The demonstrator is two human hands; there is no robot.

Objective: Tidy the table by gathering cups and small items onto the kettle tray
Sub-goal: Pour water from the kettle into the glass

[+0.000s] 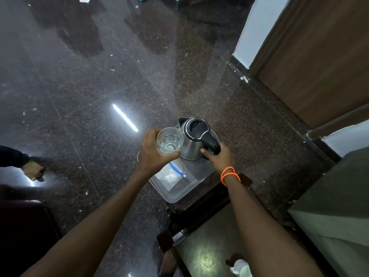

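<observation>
1. Dark speckled stone floor spreads under everything, with a small dark wooden table [201, 198] standing on it and carrying the clear plastic tray [175, 196].
2. My left hand [152, 154] has its fingers and thumb curled round a clear glass cup [170, 139], holding it upright above the tray's left edge, just beside the kettle [192, 138].
3. My right hand [218, 156] has its fingers wrapped on the kettle's black handle; the steel kettle stands on the far end of the tray.
4. Nearer me on the tray lies a small clear bag [171, 175] with a blue zip strip.
5. To do this well, I judge I should lower the cup straight down onto bare tray next to the kettle, clear of the bag so it sits flat, and steady the kettle so the tray does not tip.
6. Further out, a glass-topped table [199, 236] sits close to me with something pale [240, 267] on it, too unclear to name.
</observation>
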